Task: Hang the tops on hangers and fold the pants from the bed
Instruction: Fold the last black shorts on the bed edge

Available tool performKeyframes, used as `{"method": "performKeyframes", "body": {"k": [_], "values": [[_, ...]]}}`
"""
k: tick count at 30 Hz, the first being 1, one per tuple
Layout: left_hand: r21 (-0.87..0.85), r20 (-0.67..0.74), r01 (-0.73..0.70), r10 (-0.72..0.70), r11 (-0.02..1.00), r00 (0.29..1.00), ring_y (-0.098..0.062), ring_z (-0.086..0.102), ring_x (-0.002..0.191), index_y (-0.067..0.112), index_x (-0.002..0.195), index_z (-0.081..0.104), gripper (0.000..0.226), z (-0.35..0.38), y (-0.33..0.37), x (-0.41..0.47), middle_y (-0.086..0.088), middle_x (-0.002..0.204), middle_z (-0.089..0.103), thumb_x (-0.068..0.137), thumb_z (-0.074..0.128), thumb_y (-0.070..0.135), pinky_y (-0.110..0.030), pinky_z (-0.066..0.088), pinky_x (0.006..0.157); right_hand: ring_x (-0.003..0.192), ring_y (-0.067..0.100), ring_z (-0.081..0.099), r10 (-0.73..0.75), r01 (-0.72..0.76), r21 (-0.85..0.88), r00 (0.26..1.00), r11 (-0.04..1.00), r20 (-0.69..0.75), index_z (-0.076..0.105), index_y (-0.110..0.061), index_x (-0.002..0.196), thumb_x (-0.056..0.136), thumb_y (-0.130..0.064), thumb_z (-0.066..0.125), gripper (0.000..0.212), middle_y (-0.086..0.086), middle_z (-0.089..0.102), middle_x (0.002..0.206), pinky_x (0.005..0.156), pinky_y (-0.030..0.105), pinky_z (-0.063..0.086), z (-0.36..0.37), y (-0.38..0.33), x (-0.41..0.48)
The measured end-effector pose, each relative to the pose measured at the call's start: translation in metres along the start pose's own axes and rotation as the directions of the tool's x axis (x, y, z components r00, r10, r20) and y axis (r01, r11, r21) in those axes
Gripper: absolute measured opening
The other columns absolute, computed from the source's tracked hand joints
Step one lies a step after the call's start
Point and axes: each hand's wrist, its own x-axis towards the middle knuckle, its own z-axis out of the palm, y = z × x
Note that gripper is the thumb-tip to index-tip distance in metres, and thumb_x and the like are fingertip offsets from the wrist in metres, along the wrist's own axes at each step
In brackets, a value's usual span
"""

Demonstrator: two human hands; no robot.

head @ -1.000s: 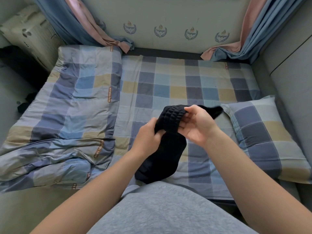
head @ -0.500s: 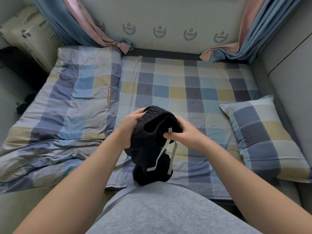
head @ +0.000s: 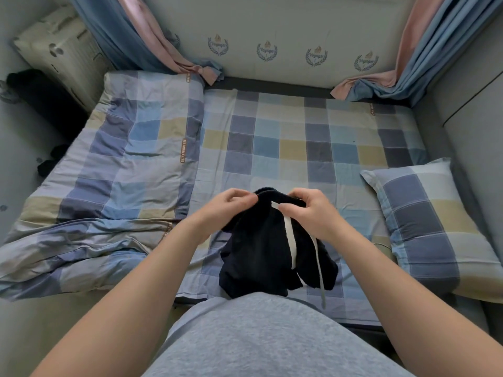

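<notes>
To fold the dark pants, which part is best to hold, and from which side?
Hold the ribbed waistband at its two outer ends, left hand from the left, right hand from the right. The dark pants hang bunched below it, so drawing the ends apart would likely spread them flat. Leave the white drawstring free.

A checked bed [head: 299,148] lies against a pale crested wall [head: 272,20], blue-and-pink curtains [head: 122,36] gathered at both corners.

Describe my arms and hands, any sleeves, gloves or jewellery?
The left forearm and right forearm are bare, no sleeves in view. The left hand and right hand wear no gloves; no rings, watch or bracelets show. A grey top covers the torso.
</notes>
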Motion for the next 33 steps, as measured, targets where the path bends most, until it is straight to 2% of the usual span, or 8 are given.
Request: {"method": "performKeyframes", "body": {"k": [3, 5, 9, 15, 20, 24, 28, 33], "values": [[0.041, 0.02, 0.001, -0.001, 0.999, 1.0, -0.008, 0.071, 0.098, 0.032, 0.119, 0.06, 0.032, 0.01, -0.016, 0.005, 0.003, 0.117, 0.07, 0.09, 0.073, 0.038, -0.024, 0.057, 0.079, 0.053, 0.003, 0.048, -0.039, 0.04, 0.11, 0.999, 0.993, -0.004, 0.067, -0.021, 0.074, 0.093, -0.022, 0.069, 0.019, -0.015, 0.054, 0.057, 0.053, 0.016, 0.038, 0.0, -0.003, -0.005], [0.038, 0.031, 0.05, -0.051, 0.998, 0.998, -0.01, 0.07, 0.102, 0.036, 0.116, 0.061, 0.028, 0.014, -0.024, 0.006, 0.005, 0.118, 0.071, 0.093, 0.065, 0.051, -0.029, 0.054, 0.084, 0.063, 0.009, 0.057, -0.049, 0.049, 0.242, 0.999, 0.969, -0.009, 0.072, -0.02, 0.077, 0.091, -0.02, 0.07, 0.014, -0.006, 0.063, 0.067, 0.061, 0.021, 0.044, -0.006, -0.004, -0.008], [-0.122, 0.137, 0.218, -0.201, 0.968, 0.97, -0.013, 0.071, 0.107, 0.036, 0.118, 0.066, 0.059, 0.02, -0.025, 0.007, 0.009, 0.113, 0.075, 0.083, 0.049, 0.081, -0.038, 0.052, 0.091, 0.069, 0.009, 0.066, -0.069, 0.047, 0.357, 0.996, 0.933, 0.05, 0.077, -0.025, 0.084, 0.088, -0.024, 0.069, 0.008, -0.006, 0.071, 0.075, 0.063, 0.019, 0.05, -0.02, 0.0, -0.012], [-0.331, -0.175, 0.09, -0.155, 0.939, 0.972, -0.019, 0.073, 0.074, 0.011, 0.094, 0.069, 0.021, 0.033, -0.007, 0.013, -0.009, 0.088, 0.074, 0.101, 0.056, 0.025, -0.033, 0.059, 0.059, 0.068, 0.008, 0.059, 0.0, -0.012, 0.106, 0.994, 0.994, 0.107, 0.072, -0.034, 0.09, 0.087, -0.037, 0.069, 0.005, -0.01, 0.065, 0.075, 0.07, 0.026, 0.047, -0.025, 0.022, -0.016], [-0.058, -0.188, -0.011, 0.0, 0.998, 0.982, -0.024, 0.058, 0.079, -0.007, 0.1, 0.066, 0.021, 0.031, 0.022, 0.009, -0.015, 0.087, 0.063, 0.095, 0.063, 0.012, -0.034, 0.045, 0.072, 0.128, 0.001, 0.045, 0.081, -0.085, 0.025, 0.988, 0.996, 0.135, 0.041, -0.05, 0.139, 0.069, -0.067, 0.072, 0.078, -0.018, 0.052, 0.139, 0.1, 0.025, 0.037, -0.004, 0.023, -0.015], [0.1, -0.124, -0.045, 0.057, 0.994, 0.991, -0.023, 0.059, 0.077, -0.005, 0.096, 0.063, 0.021, 0.037, 0.039, 0.002, -0.013, 0.084, 0.062, 0.09, 0.066, 0.014, -0.035, 0.046, 0.072, 0.105, -0.002, 0.062, 0.037, -0.04, 0.124, 0.999, 0.991, 0.028, 0.056, -0.042, 0.125, 0.089, -0.028, 0.07, 0.041, -0.014, 0.066, 0.115, 0.08, 0.008, 0.046, 0.032, 0.024, 0.001], [0.155, -0.176, -0.052, 0.08, 0.986, 0.981, -0.024, 0.064, 0.079, 0.009, 0.088, 0.066, 0.004, 0.024, 0.037, 0.0, -0.011, 0.084, 0.068, 0.091, 0.063, 0.01, -0.035, 0.05, 0.073, 0.078, 0.024, 0.058, 0.068, -0.089, -0.165, 0.99, 0.982, -0.127, 0.062, -0.028, 0.086, 0.09, -0.007, 0.058, 0.022, -0.005, 0.062, 0.079, 0.061, 0.024, 0.044, 0.044, 0.047, 0.01], [0.331, -0.382, 0.06, 0.076, 0.942, 0.921, -0.024, 0.065, 0.083, 0.023, 0.087, 0.067, 0.029, -0.008, 0.009, 0.016, -0.005, 0.089, 0.069, 0.084, 0.049, 0.0, -0.038, 0.057, 0.073, 0.104, 0.028, 0.057, 0.165, -0.238, -0.533, 0.969, 0.812, -0.181, 0.063, -0.024, 0.108, 0.089, -0.006, 0.051, 0.029, 0.0, 0.061, 0.105, 0.081, 0.036, 0.04, 0.039, 0.079, 0.015]]}}
